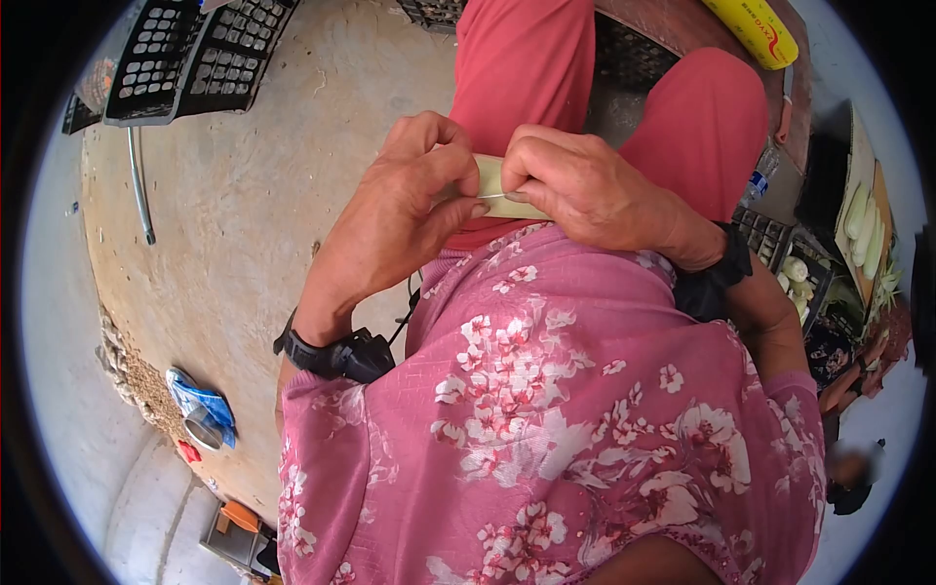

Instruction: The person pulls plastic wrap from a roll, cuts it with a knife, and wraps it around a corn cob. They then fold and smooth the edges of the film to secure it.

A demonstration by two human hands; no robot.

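Above my lap, both hands meet at a flat, pale yellow-green piece (490,174) whose exact kind I cannot make out. My left hand (405,190) has its fingers curled in and its thumb near the piece's lower edge, pinching its left side. Fingers bent into a pinch, my right hand (595,185) grips the right side. A thin white strand (494,196) runs across the piece between the two thumbs. Much of the piece is hidden behind my fingers.
Black plastic crates (210,63) stand at upper left beside a metal rod (142,195). A yellow package (756,34) lies at upper right. Long pale vegetables (860,229) fill a box at right, near a crate of whitish produce (795,278). A metal cup (202,427) rests on blue packaging.
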